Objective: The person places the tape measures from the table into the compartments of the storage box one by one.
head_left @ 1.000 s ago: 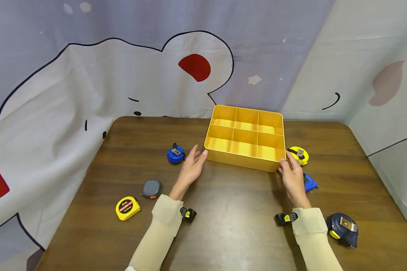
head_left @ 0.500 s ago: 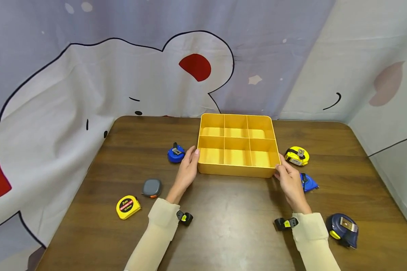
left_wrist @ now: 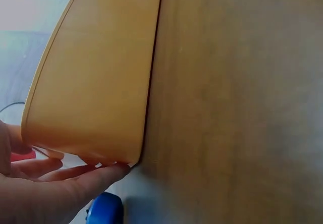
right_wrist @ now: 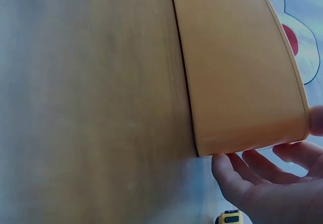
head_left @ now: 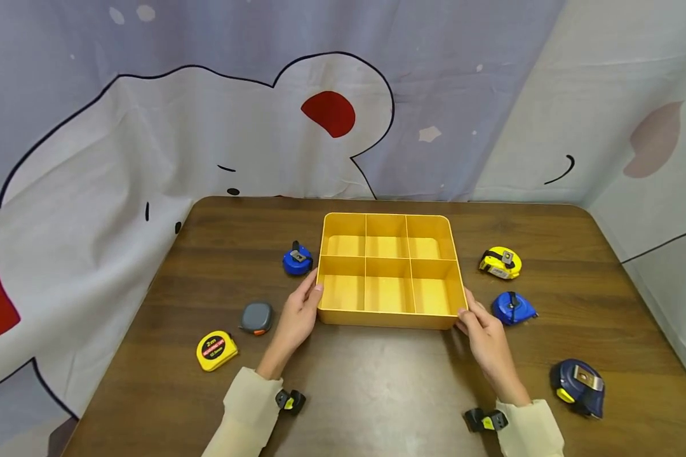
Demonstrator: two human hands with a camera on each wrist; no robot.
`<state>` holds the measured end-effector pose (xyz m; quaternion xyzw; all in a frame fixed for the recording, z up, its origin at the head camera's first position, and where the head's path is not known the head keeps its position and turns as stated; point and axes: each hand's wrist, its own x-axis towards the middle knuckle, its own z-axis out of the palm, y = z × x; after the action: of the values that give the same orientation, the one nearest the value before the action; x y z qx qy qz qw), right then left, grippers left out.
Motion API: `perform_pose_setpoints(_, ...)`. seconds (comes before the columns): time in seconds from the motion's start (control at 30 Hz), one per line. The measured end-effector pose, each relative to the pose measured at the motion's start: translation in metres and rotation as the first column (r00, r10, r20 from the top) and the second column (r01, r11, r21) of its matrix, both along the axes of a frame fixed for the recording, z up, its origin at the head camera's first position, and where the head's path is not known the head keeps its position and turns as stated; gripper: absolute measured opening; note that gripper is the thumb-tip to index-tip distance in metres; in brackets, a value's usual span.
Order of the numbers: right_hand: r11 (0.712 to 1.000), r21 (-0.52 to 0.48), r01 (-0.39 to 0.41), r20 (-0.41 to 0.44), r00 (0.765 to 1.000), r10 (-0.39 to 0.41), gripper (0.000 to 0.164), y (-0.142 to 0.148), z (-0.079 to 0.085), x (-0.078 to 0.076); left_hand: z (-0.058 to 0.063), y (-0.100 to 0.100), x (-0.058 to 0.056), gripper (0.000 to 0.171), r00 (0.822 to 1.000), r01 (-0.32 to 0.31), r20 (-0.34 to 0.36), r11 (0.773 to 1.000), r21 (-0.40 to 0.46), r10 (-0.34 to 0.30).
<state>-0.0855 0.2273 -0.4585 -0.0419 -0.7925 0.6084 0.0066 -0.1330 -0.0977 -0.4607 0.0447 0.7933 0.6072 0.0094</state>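
Observation:
A yellow storage box (head_left: 391,319) with six-part dividers sits near the middle of the wooden table, its compartments bare inside. My left hand (head_left: 293,319) holds its near left corner, thumb at the rim and fingers along the side wall. At the near right corner my right hand (head_left: 486,343) grips it the same way. Both wrist views show the box's front wall (left_wrist: 96,72) low against the tabletop, with fingertips (right_wrist: 222,164) touching the end wall. Just left of the box lies a blue tape measure (head_left: 297,260).
A grey tape measure (head_left: 256,317) and a yellow one marked 2m (head_left: 216,350) lie at left. To the right are a yellow-black tape measure (head_left: 501,263), a blue one (head_left: 513,308) and a navy one (head_left: 578,388). A patterned curtain (head_left: 251,139) hangs behind the table.
The box has come nearer and shifted left across the table, with both hands moving along with it. It now sits straighter. The blue tape measure at right is now fully uncovered.

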Motion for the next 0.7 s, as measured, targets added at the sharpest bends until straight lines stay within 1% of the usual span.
perform_pose_setpoints(0.1, 1.000, -0.022, 0.000, -0.004, 1.000, -0.001, 0.047, 0.000, 0.000, 0.010, 0.000, -0.003, 0.012, 0.049, 0.999, 0.007, 0.040, 1.000, -0.003, -0.007)
perform_pose_setpoints(0.2, 0.998, -0.059, -0.014, -0.012, 1.000, 0.014, 0.050, 0.003, 0.001, 0.018, -0.002, -0.006, 0.021, 0.052, 0.996, 0.028, 0.087, 0.999, 0.031, -0.030)
perform_pose_setpoints(0.3, 0.995, -0.094, -0.027, -0.015, 1.000, 0.025, 0.052, 0.005, 0.003, 0.022, -0.003, -0.008, 0.024, 0.053, 0.990, 0.044, 0.126, 0.995, 0.089, -0.056)
perform_pose_setpoints(0.4, 0.994, -0.094, -0.047, -0.001, 0.999, 0.047, 0.051, 0.006, 0.005, 0.021, -0.002, -0.010, 0.023, 0.052, 0.987, 0.056, 0.143, 0.990, 0.130, -0.074)
perform_pose_setpoints(0.43, 0.995, -0.079, -0.058, 0.003, 0.998, 0.058, 0.051, 0.007, 0.006, 0.020, 0.000, -0.010, 0.022, 0.052, 0.985, 0.062, 0.149, 0.988, 0.140, -0.083)
perform_pose_setpoints(0.5, 0.995, -0.020, -0.093, 0.024, 0.995, 0.094, 0.051, 0.010, 0.009, 0.017, 0.004, -0.012, 0.020, 0.051, 0.983, 0.070, 0.160, 0.989, 0.132, -0.091)
perform_pose_setpoints(0.57, 0.989, 0.052, -0.140, 0.052, 0.989, 0.137, 0.052, 0.015, 0.013, 0.014, 0.011, -0.014, 0.018, 0.051, 0.978, 0.077, 0.186, 0.990, 0.119, -0.098)
perform_pose_setpoints(0.63, 0.971, 0.137, -0.196, 0.075, 0.979, 0.188, 0.053, 0.021, 0.018, 0.009, 0.021, -0.015, 0.015, 0.052, 0.971, 0.086, 0.215, 0.992, 0.094, -0.105)
perform_pose_setpoints(0.7, 0.942, 0.234, -0.241, 0.085, 0.970, 0.228, 0.053, 0.027, 0.025, 0.003, 0.030, -0.016, 0.010, 0.053, 0.963, 0.105, 0.242, 0.991, 0.081, -0.122)
